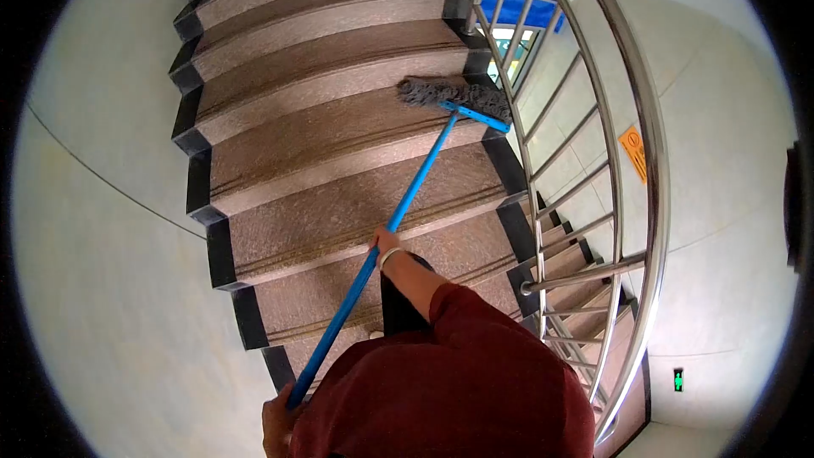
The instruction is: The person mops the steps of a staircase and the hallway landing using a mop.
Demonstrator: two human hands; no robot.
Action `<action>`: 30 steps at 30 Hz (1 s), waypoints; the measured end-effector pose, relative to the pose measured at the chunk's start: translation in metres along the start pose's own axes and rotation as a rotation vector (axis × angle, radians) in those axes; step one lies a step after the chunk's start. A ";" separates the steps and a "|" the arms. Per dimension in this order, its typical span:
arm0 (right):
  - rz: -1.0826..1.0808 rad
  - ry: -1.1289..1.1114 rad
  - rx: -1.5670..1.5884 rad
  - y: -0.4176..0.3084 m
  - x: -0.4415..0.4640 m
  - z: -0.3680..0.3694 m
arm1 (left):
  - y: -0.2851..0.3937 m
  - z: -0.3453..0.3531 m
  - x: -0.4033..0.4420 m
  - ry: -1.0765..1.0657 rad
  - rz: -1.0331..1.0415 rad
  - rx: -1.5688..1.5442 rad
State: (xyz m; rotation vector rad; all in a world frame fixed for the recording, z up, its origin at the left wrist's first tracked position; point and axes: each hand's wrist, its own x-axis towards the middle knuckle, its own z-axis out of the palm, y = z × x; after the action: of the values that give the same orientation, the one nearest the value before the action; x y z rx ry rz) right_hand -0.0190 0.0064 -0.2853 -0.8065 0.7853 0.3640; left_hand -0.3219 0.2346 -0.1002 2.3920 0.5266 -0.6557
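A mop with a long blue handle (413, 185) and a shaggy grey head (454, 95) slants across the stairs. Its head lies on a step at the right end, by the railing posts. My right hand (387, 242), with a pale band on the wrist, is wrapped round the middle of the handle. At the lower end of the handle, my left hand (276, 422) is closed round it near the bottom left of the view; part of that hand is hidden by my dark red top.
Brown stone stairs (339, 131) with black side edges rise ahead. A steel railing (649, 229) curves along the right, with lower steps (564, 276) beyond it. A pale wall (102, 229) borders the left. An orange sign (633, 153) is on the right wall.
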 end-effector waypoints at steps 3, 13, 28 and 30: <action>0.031 0.023 -0.034 0.034 -0.012 -0.004 | -0.019 -0.001 -0.022 0.014 -0.056 -0.004; 0.046 0.050 -0.244 0.011 -0.033 -0.019 | -0.015 0.023 -0.035 -0.020 -0.123 0.082; 0.208 -0.124 -0.149 0.008 -0.024 -0.105 | 0.006 0.121 -0.077 -0.157 -0.352 0.186; 0.360 -0.118 -0.111 -0.001 -0.027 -0.116 | 0.017 0.135 -0.083 -0.144 -0.344 0.142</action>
State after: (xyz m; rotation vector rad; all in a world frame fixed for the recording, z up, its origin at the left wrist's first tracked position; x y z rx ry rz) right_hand -0.0926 -0.0823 -0.3149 -0.7385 0.8046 0.7748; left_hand -0.4237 0.1191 -0.1402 2.3808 0.8644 -1.0367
